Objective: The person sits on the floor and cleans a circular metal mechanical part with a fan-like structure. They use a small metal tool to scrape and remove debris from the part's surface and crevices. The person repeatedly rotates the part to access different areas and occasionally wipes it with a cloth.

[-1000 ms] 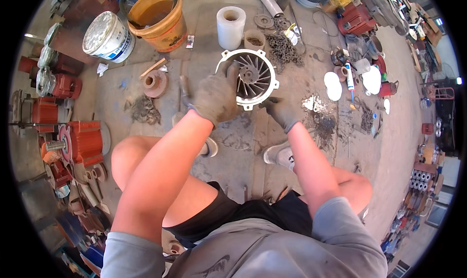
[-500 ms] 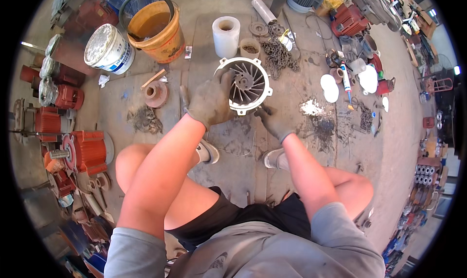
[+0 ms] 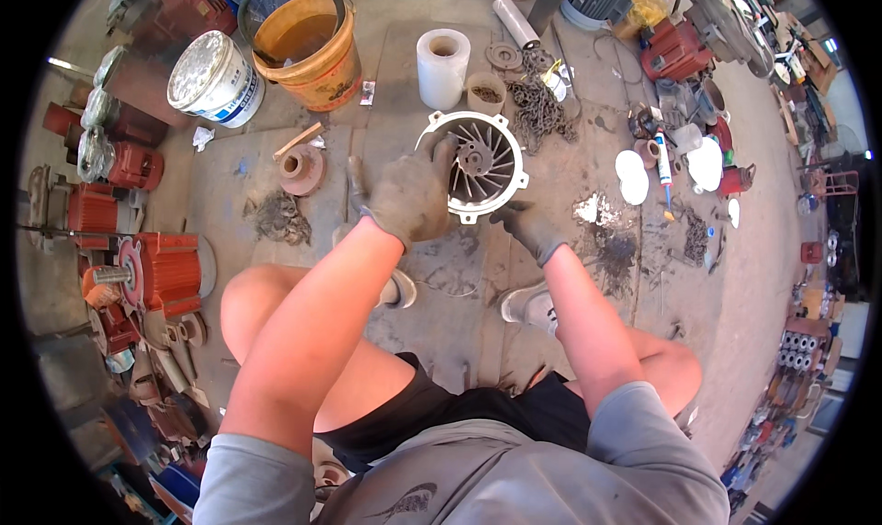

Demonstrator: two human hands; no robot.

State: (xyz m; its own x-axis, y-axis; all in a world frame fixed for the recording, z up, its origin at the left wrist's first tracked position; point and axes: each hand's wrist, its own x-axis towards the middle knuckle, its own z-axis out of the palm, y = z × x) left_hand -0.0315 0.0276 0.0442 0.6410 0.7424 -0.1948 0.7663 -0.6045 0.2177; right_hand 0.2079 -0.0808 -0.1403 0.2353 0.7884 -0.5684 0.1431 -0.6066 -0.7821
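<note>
Both gloved hands on the finned round housing (image 3: 477, 165): left hand (image 3: 411, 196) closed over its left rim w/ fingers curled in, right hand (image 3: 526, 227) at the lower right edge, fingers touching the rim; can't tell if that grip is closed. Housing sits on the concrete floor (image 3: 404, 84) just ahead of the knees, open side up, fins radiating from a center hub. Behind it: white roll (image 3: 442, 67), small cup (image 3: 485, 91), pile of chain (image 3: 538, 112). Further left: orange bucket (image 3: 309, 49), white bucket (image 3: 213, 79), rusty disc part (image 3: 302, 169). Red motor bodies (image 3: 165, 270) far left.
</note>
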